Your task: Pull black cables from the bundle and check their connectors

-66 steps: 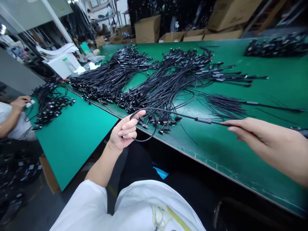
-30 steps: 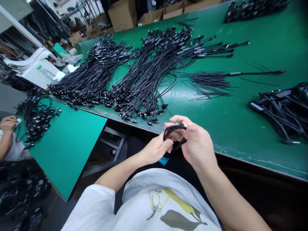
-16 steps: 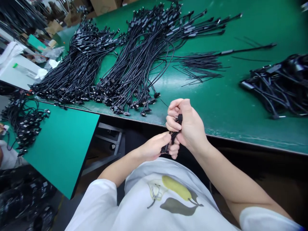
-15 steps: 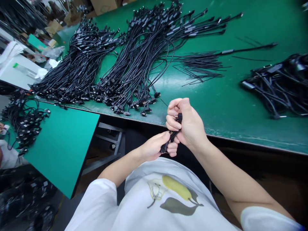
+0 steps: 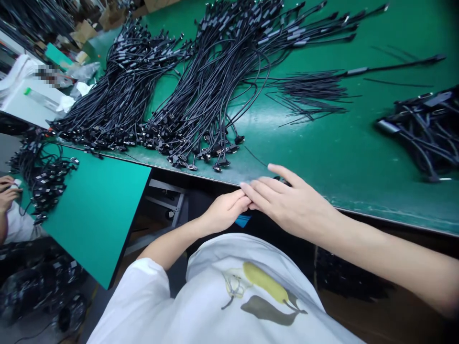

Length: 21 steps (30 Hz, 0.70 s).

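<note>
Low in front of me, at the table's near edge, my left hand (image 5: 226, 210) is closed, its fingertips tucked under the other hand. My right hand (image 5: 290, 198) lies across it, fingers stretched out and slightly blurred. A small bit of a folded black cable (image 5: 282, 180) shows behind the right hand's knuckles; the hands hide the remainder. One thin black wire (image 5: 256, 156) lies on the table just beyond the fingers.
Large heaps of black cables (image 5: 211, 86) with connector ends cover the green table (image 5: 322, 148) ahead. Short thin wires (image 5: 311, 91) lie right of them, near a bundle of folded cables (image 5: 426, 129). At far left, another person's hands (image 5: 7, 191) hold a small pale item beside hanging cables (image 5: 46, 186).
My right hand has gone from curled around the folded cable to stretched out over my left fingers. The cable is now mostly covered. The view has shifted slightly.
</note>
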Tool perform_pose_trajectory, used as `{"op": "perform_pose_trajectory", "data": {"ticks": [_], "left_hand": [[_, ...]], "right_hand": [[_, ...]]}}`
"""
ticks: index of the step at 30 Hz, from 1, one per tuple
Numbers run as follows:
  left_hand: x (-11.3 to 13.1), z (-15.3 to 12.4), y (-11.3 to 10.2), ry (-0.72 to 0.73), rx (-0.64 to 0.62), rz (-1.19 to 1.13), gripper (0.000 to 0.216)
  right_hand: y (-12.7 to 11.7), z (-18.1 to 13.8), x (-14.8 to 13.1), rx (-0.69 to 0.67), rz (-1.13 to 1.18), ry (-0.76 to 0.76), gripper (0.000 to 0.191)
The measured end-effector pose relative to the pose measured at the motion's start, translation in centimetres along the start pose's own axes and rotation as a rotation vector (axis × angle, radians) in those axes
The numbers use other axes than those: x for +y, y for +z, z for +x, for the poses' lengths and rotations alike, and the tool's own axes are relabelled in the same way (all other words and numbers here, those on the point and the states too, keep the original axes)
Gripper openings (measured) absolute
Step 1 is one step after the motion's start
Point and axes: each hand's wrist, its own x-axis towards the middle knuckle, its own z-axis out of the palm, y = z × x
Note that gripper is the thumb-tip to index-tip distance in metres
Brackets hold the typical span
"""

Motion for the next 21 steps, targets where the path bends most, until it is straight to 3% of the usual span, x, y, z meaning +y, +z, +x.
{"op": "perform_pose_trajectory", "data": {"ticks": [4,10,16,18,21], "left_hand": [[0.5,-0.6,-0.1,0.000,-0.103,0.296,0.027],[0.8,-0.8,-0.3,-0.041,-0.167,0.426,0.027],[1.0,0.1,-0.1,-0.175,-0.307,0.330,0.024],[0.3,0.1,0.5,-0.176,-0.248,0.292,0.024],[-1.0,-0.1,1.2,-0.154,-0.120,-0.023,0.029]], "right_hand": [[0.6,-0.7,-0.7,-0.165,-0.141,-0.040,0.017],[1.7,-1.7,-0.6,-0.120,-0.211,-0.120,0.018],[2.7,-2.2,-0.2,-0.117,-0.106,-0.170,0.020],[2.3,-2.1,0.6,-0.125,0.010,-0.155,0.022],[1.2,-1.9,2.7,-0.104,0.209,0.008,0.019]]}}
